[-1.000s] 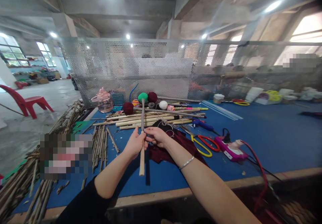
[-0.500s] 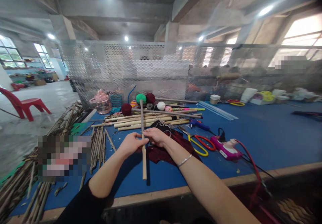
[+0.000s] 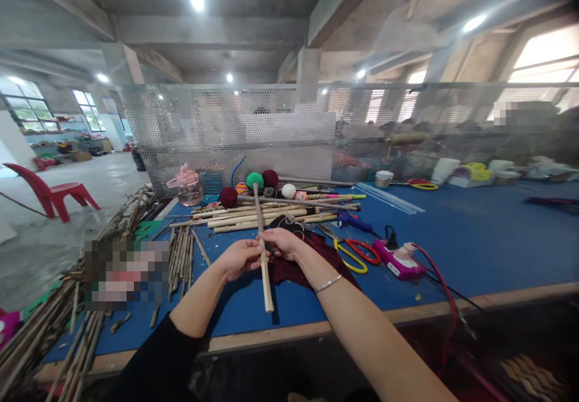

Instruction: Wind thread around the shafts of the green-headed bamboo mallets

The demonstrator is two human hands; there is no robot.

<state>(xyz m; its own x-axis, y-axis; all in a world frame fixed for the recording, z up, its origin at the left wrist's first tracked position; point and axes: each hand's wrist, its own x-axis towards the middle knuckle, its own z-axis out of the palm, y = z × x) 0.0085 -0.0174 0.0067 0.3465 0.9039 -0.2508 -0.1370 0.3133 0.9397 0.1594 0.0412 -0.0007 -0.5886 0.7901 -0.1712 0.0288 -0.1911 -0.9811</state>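
Both my hands grip one long wooden stick (image 3: 266, 281) above the blue table (image 3: 488, 239). My left hand (image 3: 239, 258) is closed round its middle. My right hand (image 3: 286, 243) pinches it from the other side, fingers pressed together. The stick runs from near the table's front edge up toward a green ball (image 3: 254, 179). A dark red cloth (image 3: 312, 257) with a tangle of thin thread lies under and behind my right hand.
More wooden sticks (image 3: 266, 215) and dark red, white and green balls lie behind my hands. Yellow and red scissors (image 3: 357, 256) and a pink glue gun (image 3: 400, 263) with a red cord lie to the right. Bundles of twigs (image 3: 178, 257) lie left. A perforated metal screen (image 3: 271, 131) stands at the back.
The view has shifted a little. The stick's near end has swung slightly to the right, so it tilts more. Both hands keep their hold on it.
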